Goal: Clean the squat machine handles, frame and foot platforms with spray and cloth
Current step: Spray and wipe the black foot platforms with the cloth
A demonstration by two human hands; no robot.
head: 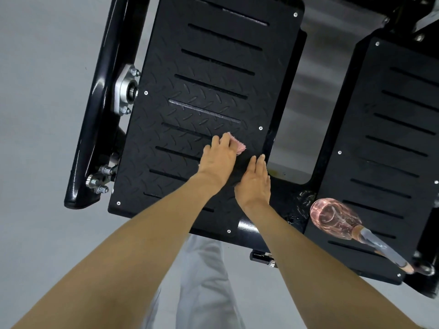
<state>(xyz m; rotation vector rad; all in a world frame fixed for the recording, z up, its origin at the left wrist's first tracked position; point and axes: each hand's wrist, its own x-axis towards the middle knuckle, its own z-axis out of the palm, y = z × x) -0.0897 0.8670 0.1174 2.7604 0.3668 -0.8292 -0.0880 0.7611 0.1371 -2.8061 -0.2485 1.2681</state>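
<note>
**Cloth at work on the left foot platform, bottle parked on the right**

We press the pink cloth onto the near part of the left foot platform with our left hand. Its fingers are bent over the cloth, so only the far right corner peeks out. We judge this grip suits scrubbing the ribbed plate.

Our right hand lies flat just right of it. Its fingers are straight and close together and hold nothing, probably to brace us as we lean in.

The spray bottle sits at the near left corner of the right foot platform, apart from both hands. It seems set aside within reach while we wipe. We cannot tell whether it stands or lies.

The black frame runs along the left edge.
</note>
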